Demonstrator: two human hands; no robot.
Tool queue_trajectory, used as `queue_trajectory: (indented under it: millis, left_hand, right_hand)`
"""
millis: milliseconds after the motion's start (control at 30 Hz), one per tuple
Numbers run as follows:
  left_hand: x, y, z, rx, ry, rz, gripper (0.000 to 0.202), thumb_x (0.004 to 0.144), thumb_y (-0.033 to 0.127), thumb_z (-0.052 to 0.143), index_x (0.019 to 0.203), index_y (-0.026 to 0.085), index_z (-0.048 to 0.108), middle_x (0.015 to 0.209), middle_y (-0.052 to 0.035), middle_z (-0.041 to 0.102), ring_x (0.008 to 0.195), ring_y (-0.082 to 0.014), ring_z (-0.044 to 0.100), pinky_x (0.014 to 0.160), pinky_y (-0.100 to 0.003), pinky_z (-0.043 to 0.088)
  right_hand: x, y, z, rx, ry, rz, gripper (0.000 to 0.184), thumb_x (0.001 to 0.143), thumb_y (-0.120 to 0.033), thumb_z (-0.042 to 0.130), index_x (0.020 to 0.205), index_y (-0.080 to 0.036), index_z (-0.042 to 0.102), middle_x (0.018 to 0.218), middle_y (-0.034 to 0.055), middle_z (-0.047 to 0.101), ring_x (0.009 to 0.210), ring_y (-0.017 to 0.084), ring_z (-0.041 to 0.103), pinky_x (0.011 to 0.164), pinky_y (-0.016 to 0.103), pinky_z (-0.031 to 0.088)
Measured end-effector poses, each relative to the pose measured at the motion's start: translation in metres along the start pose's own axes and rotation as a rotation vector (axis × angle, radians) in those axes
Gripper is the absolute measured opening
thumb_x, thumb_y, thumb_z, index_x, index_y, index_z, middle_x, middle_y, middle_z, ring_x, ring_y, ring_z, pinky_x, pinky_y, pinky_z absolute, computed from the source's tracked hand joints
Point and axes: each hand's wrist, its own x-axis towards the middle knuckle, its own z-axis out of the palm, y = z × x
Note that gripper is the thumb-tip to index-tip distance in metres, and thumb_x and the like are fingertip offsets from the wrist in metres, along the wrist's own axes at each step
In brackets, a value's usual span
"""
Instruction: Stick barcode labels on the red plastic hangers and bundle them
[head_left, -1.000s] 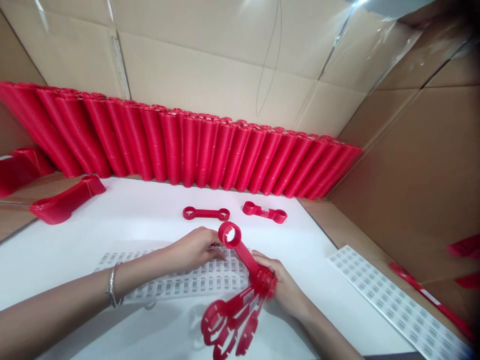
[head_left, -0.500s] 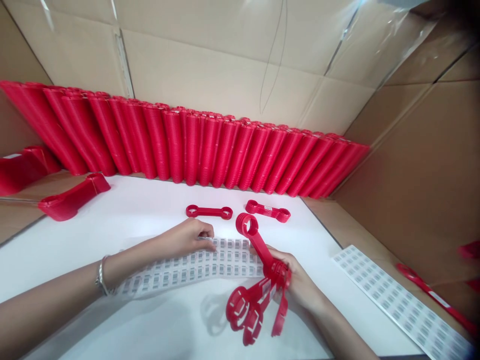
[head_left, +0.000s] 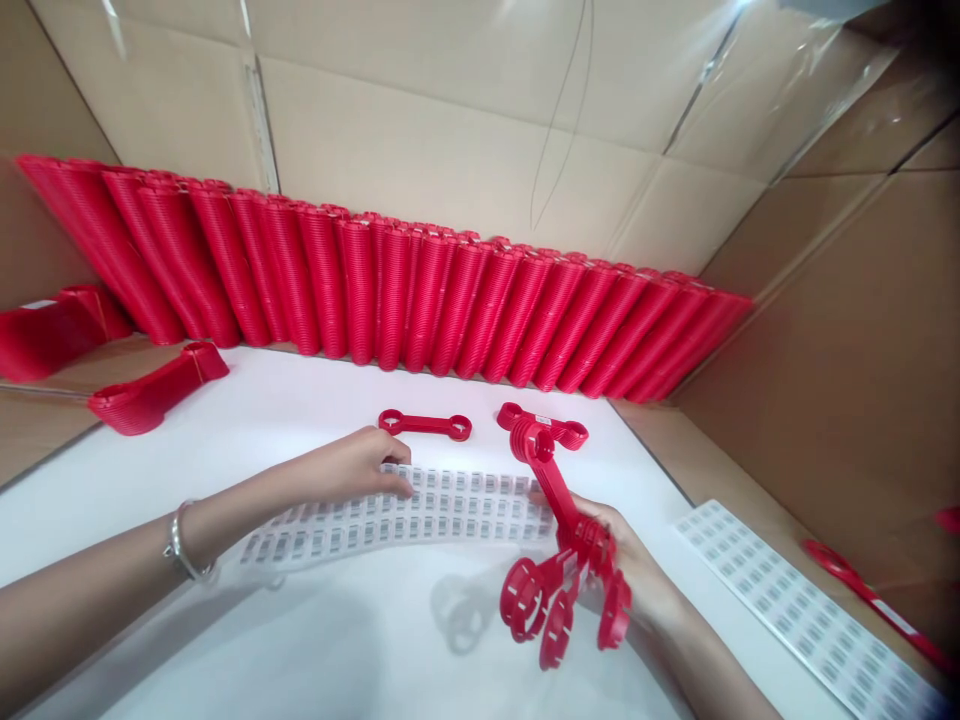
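Observation:
A clear-backed sheet of small barcode labels [head_left: 450,505] lies slanting above the white tabletop, between my hands. My left hand [head_left: 364,468], with a silver bracelet at the wrist, has its thumb and curled fingers around the sheet's upper edge. In my right hand [head_left: 626,555] are several red plastic links [head_left: 559,505], each a flat bar with a ring at its ends. They fan out at different angles, and some carry white labels. The right fingertips reach the sheet's right end, partly hidden behind the links.
One red link [head_left: 425,425] and a small labelled stack [head_left: 547,424] lie beyond the sheet. Tall nested red stacks [head_left: 390,295] line the cardboard wall [head_left: 450,130]. Another label sheet [head_left: 795,595] rests at right; a curved red stack [head_left: 154,392] sits at left.
My right hand has moved right with the red links, whose lower ends have swung. My left hand has slid a little left along the label sheet. The view has shifted slightly.

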Motion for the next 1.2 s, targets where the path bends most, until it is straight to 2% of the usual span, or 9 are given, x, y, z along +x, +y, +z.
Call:
queue_trajectory:
  millis: [133,200,400,533,767,900,1000,1100,1200]
  left_hand:
    - [0.000,0.000,-0.002,-0.044,-0.036,0.008,0.032,0.078,0.046,0.052,0.067,0.016,0.054,0.055,0.0045,0.042,0.048,-0.0084,0.032,0.047,-0.022,0.027]
    - [-0.003,0.000,-0.004,-0.038,-0.041,0.007,0.033,0.078,0.047,0.051,0.069,0.016,0.055,0.056,0.0040,0.043,0.049,-0.0088,0.035,0.047,-0.022,0.028]
    - [-0.012,-0.004,-0.017,0.028,-0.010,0.021,0.031,0.070,0.046,0.059,0.084,0.019,0.060,0.081,-0.0001,0.057,0.067,-0.0135,0.050,0.058,-0.022,0.035]
    - [-0.013,-0.011,-0.019,0.017,0.022,-0.084,0.027,0.069,0.044,0.060,0.075,0.018,0.058,0.070,0.0014,0.056,0.057,-0.0121,0.047,0.050,-0.022,0.032]
    - [-0.013,-0.009,-0.019,-0.016,0.003,-0.075,0.033,0.072,0.048,0.057,0.062,0.016,0.056,0.050,0.0048,0.037,0.044,-0.0085,0.031,0.043,-0.023,0.023]
    - [-0.015,-0.019,-0.027,-0.023,-0.002,-0.088,0.027,0.070,0.045,0.059,0.072,0.018,0.061,0.065,0.0018,0.053,0.054,-0.0114,0.046,0.048,-0.021,0.032]
    - [-0.017,-0.028,-0.034,0.026,0.031,-0.083,0.022,0.065,0.038,0.064,0.074,0.019,0.061,0.075,0.0008,0.058,0.067,-0.0143,0.053,0.055,-0.021,0.037]
    - [-0.020,-0.031,-0.037,0.036,0.030,-0.114,0.021,0.067,0.038,0.062,0.067,0.017,0.056,0.061,0.0022,0.053,0.057,-0.0131,0.050,0.049,-0.021,0.034]
    - [-0.022,-0.027,-0.037,0.055,0.026,-0.112,0.023,0.070,0.038,0.059,0.064,0.017,0.056,0.055,0.0030,0.049,0.051,-0.0113,0.046,0.046,-0.021,0.032]
  right_hand:
    - [-0.001,0.001,-0.002,0.049,-0.006,0.070,0.038,0.070,-0.022,0.063,0.107,-0.021,0.067,0.112,0.0101,0.064,0.090,0.026,0.063,0.079,0.036,0.051]
    - [-0.002,0.002,-0.002,0.062,-0.005,0.083,0.037,0.069,-0.022,0.063,0.106,-0.021,0.068,0.107,0.0099,0.066,0.082,0.024,0.064,0.073,0.034,0.052]
    - [-0.004,0.005,-0.011,0.127,0.061,0.092,0.045,0.069,-0.027,0.062,0.113,-0.017,0.064,0.080,0.0081,0.067,0.057,0.017,0.059,0.056,0.031,0.052]
    - [-0.006,0.004,-0.014,0.069,0.009,0.111,0.048,0.070,-0.031,0.062,0.115,-0.015,0.062,0.059,0.0036,0.061,0.045,0.016,0.054,0.050,0.031,0.050]
    - [-0.005,-0.006,-0.012,0.060,0.005,0.090,0.043,0.067,-0.030,0.063,0.107,-0.015,0.066,0.080,0.0084,0.067,0.047,0.014,0.054,0.050,0.030,0.049]
    - [-0.004,-0.004,-0.018,0.074,0.026,0.073,0.042,0.065,-0.029,0.065,0.105,-0.016,0.067,0.088,0.0092,0.067,0.052,0.015,0.056,0.056,0.031,0.051]
    - [-0.004,0.000,-0.023,0.074,0.032,0.078,0.044,0.065,-0.027,0.065,0.107,-0.016,0.066,0.082,0.0085,0.068,0.047,0.014,0.053,0.056,0.032,0.052]
    - [-0.004,0.003,-0.025,0.063,0.019,0.099,0.046,0.065,-0.026,0.065,0.110,-0.015,0.065,0.073,0.0064,0.067,0.041,0.012,0.049,0.054,0.033,0.052]
    - [-0.003,0.006,-0.025,0.067,0.036,0.090,0.046,0.066,-0.027,0.065,0.111,-0.014,0.064,0.070,0.0056,0.066,0.045,0.014,0.053,0.056,0.033,0.052]
